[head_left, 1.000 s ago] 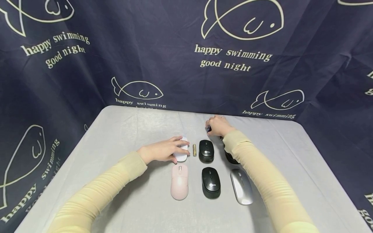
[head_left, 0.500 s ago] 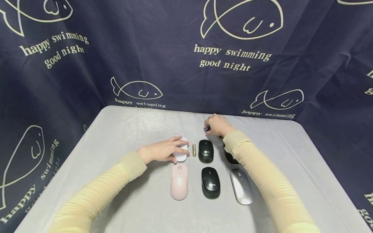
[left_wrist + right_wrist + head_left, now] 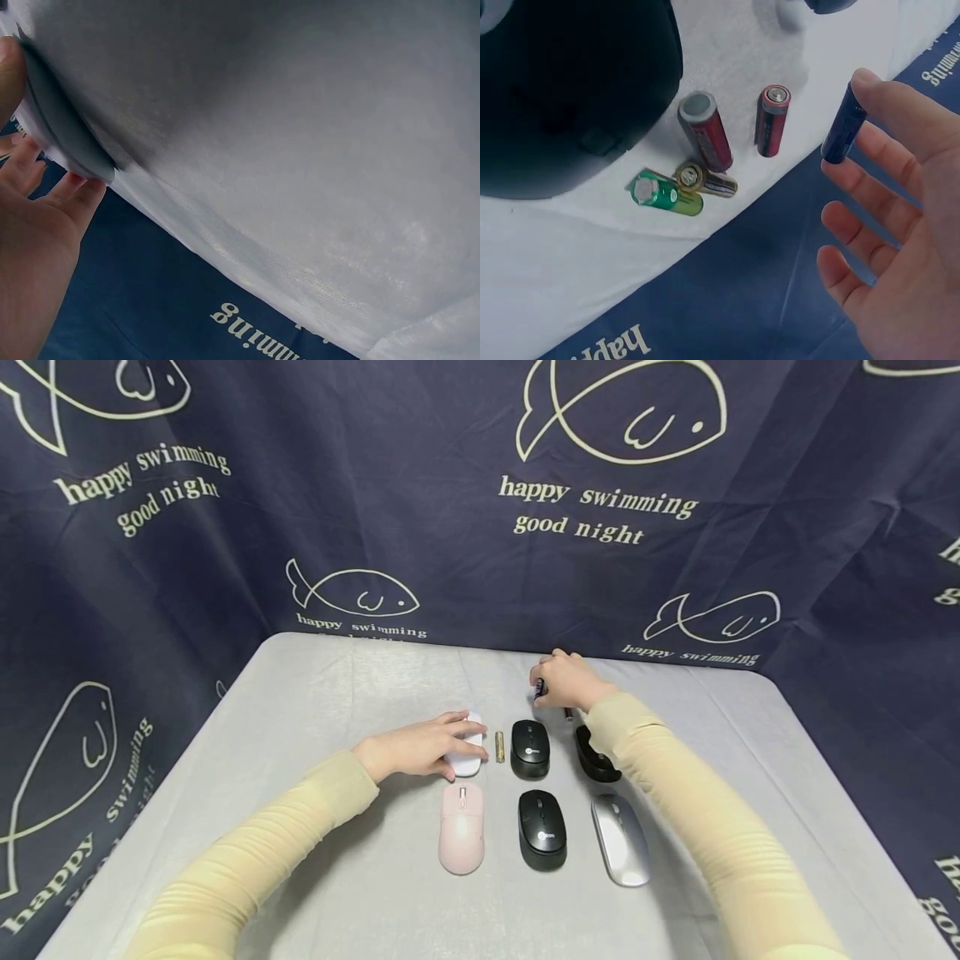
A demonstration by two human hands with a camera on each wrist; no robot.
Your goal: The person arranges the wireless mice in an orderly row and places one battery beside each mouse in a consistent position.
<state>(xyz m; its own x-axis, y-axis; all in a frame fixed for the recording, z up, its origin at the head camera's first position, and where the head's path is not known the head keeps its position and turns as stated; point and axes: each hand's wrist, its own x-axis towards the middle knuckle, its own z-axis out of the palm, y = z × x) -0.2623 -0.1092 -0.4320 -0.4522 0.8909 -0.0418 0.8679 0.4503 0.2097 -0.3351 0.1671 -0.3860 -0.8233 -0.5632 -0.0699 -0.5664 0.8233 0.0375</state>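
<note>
My left hand grips a white computer mouse, its fingers and thumb at the sides; in the left wrist view the mouse's grey side shows. Toward the table's far edge, my right hand pinches a dark blue battery between thumb and fingertips, the other fingers loosely bent. Beside it in the right wrist view stand a thick red-and-grey battery and a slimmer red-and-black one. A green battery and a gold-coloured one lie close together. Another gold battery lies right of the white mouse.
A pink mouse sits nearer the front than the white one. Two black mice stand in a column at the middle. To their right are a silver mouse and a dark mouse, partly behind the right sleeve. A patterned navy curtain hangs behind.
My right hand and forearm have shifted slightly right, with the blue battery still pinched. More of the dark mouse and a red battery now show beside the sleeve. My left hand has stayed put.
</note>
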